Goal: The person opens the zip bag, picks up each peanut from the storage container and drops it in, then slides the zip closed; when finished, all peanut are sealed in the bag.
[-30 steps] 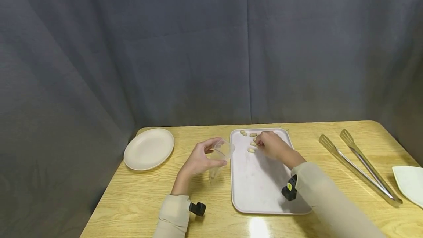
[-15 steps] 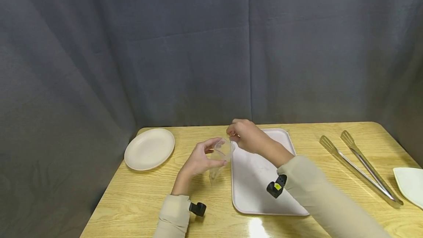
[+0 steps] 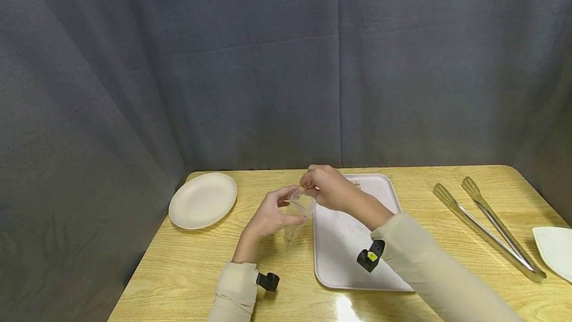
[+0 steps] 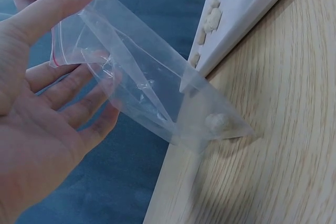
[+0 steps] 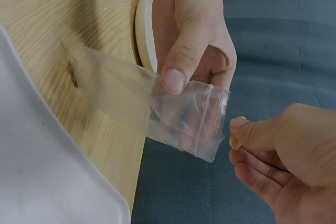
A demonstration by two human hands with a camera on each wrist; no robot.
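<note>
Clear plastic shows in the left hand [image 3: 270, 216], thumb and fingers set apart around the mouth of a zip bag [image 4: 142, 77]. The right hand [image 3: 329, 188] pinches a peanut [image 5: 234, 143] between thumb and fingers, just outside that mouth. The bag slants down beside the left edge of a tray [image 3: 344, 252], a blurred pale lump [image 4: 218, 123] in its lower corner. From the head camera, the right hand hides the tray's far left corner; loose peanuts [image 4: 212, 19] there show in the left wrist view. A plate [image 3: 203, 201] sits at the wood-grain worktop's [image 3: 178, 272] far left corner, tongs [image 3: 495, 222] lie towards its right edge, and a white piece [image 3: 554, 250] is cut off. Dark grey curtain [image 3: 250, 88] hangs behind.
</note>
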